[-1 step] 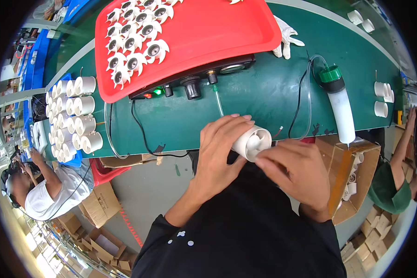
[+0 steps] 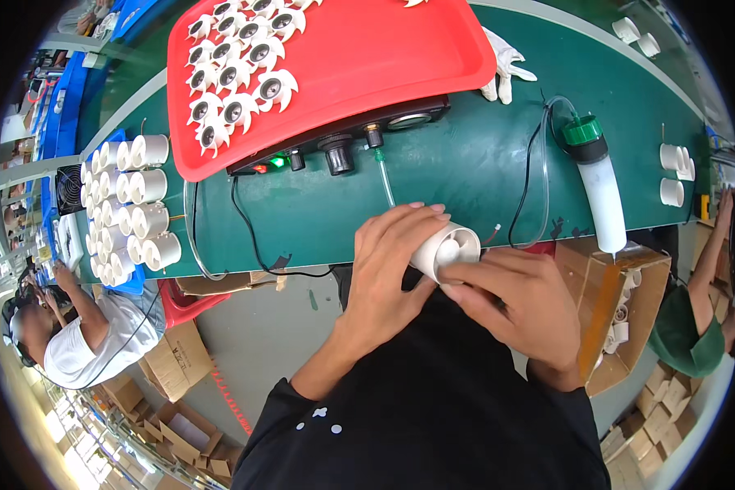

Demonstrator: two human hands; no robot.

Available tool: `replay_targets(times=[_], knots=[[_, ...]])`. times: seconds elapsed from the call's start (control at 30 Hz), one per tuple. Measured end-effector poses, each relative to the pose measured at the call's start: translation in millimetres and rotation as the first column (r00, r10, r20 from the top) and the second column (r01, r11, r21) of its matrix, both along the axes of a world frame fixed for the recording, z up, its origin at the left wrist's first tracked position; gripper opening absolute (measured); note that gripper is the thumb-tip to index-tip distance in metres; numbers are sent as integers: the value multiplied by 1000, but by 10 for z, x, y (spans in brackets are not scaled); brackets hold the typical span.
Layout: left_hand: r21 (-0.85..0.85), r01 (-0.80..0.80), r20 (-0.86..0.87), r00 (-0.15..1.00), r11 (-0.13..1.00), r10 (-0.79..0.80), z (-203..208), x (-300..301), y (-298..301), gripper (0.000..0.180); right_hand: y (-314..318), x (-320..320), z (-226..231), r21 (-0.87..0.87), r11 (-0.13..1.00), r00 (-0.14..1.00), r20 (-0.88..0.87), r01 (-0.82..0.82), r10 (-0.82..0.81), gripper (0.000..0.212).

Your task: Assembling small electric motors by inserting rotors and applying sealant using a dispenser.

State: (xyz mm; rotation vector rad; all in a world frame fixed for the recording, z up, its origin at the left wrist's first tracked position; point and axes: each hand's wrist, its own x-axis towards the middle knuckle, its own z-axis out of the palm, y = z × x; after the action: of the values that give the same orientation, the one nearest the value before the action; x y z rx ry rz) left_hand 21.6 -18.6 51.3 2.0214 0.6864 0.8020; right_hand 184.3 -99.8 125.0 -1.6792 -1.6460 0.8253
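Observation:
My left hand wraps round a short white tube-shaped fan housing, held just off the bench's near edge with its open end toward my right. Inside the opening a white bladed rotor shows in part. My right hand is curled at that end. Its index fingertip reaches into the opening near the lower rim and its thumb lies just below, so the rim seems pinched between them. Those fingers cover part of the rotor. A small wire plug sticks out beyond the housing.
A red tray with several white impellers rests over a black control box. More white housings stand at the left. To the right are a dispensing syringe, its needle pointing down, a white glove and a cardboard box.
My right hand's fingers have shifted slightly left, and the index fingertip has gone from beside the opening onto its lower part. My left hand and the housing have barely moved.

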Motion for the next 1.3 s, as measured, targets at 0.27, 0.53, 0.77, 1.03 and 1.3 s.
replay_targets(times=[0.27,0.53,0.77,1.03,1.3], knots=[[1,-41,-32,999,999,41,60,-89,84,62,152,-27,57,-66,998,999,-50,0,-4,15],[19,-46,45,998,999,45,-26,-154,87,57,37,-94,-23,-148,974,985,31,170,-167,23],[-319,-384,324,815,866,481,43,-833,251,65,-12,47,-45,77,924,923,59,375,-379,30],[-6,-949,196,308,315,931,329,-2438,1191,56,-32,9,-165,27,961,951,139,275,-276,28],[240,-806,247,589,541,769,708,-2400,2718,66,-63,-160,-282,5,979,978,35,205,-205,21]])
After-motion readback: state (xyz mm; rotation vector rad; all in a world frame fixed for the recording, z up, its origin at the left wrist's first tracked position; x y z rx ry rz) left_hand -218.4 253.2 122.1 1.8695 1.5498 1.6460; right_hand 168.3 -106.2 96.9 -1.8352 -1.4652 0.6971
